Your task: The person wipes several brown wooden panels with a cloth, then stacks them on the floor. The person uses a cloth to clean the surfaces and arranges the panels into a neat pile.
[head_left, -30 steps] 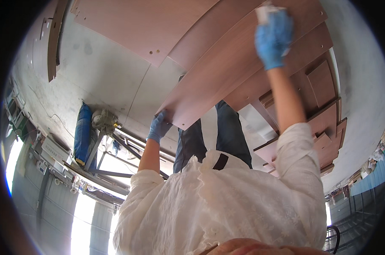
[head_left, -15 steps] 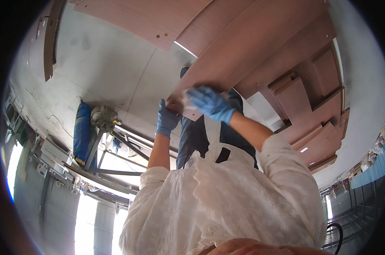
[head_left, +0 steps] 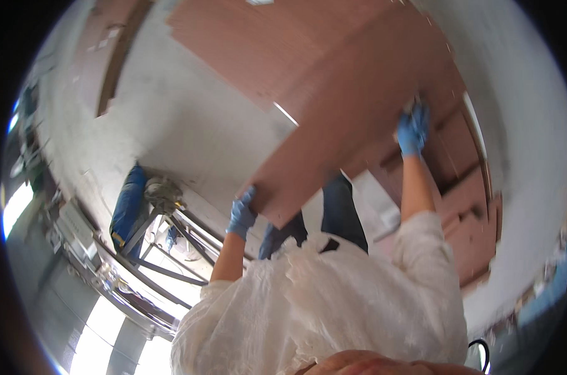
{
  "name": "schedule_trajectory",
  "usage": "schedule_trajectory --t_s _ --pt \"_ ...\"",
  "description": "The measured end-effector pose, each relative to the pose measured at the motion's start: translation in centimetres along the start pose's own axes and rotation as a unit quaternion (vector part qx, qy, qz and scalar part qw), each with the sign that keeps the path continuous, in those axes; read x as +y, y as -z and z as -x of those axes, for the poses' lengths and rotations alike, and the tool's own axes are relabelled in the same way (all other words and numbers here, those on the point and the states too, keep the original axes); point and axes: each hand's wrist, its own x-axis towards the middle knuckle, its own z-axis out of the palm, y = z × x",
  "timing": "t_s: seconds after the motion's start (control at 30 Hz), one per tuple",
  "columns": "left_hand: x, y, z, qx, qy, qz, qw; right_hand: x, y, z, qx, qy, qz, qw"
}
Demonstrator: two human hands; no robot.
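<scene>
While the left hand [head_left: 241,215] gripped a brown board [head_left: 333,134] left of centre, the right hand [head_left: 413,130] clutched a blurred wad [head_left: 413,102], upper right.

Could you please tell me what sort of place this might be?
It looks like a workshop, perhaps for furniture panels: the gloved left hand holds the end of a long reddish-brown board, similar panels lie piled to the right, and a metal frame stands on the left.
</scene>
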Motion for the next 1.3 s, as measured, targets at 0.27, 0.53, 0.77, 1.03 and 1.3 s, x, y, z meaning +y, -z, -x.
schedule_trajectory --t_s 0.27,0.53,0.77,1.03,1.3 --pt "4.6 -10.3 10.3 0.058 -0.180 -0.190 0.963 -5.6 4.7 -0.6 -0.055 -0.241 -0.332 0.910" --pt "3.2 -17.9 13.9 -0.106 -0.496 -0.502 0.700 -5.6 8.9 -8.6 -0.260 -0.358 -0.623 0.646" --pt "0.2 -22.0 10.6 -0.115 -0.657 -0.564 0.487 1.5 9.5 -10.8 -0.213 -0.329 -0.596 0.701" --pt "-1.9 -17.2 9.6 -0.014 -0.706 -0.550 0.446 -2.9 15.5 -12.7 -0.137 -0.225 -0.608 0.749" --pt "4.4 -7.7 11.6 0.106 -0.670 -0.543 0.495 -21.2 11.8 -7.5 -0.146 -0.066 -0.640 0.751"
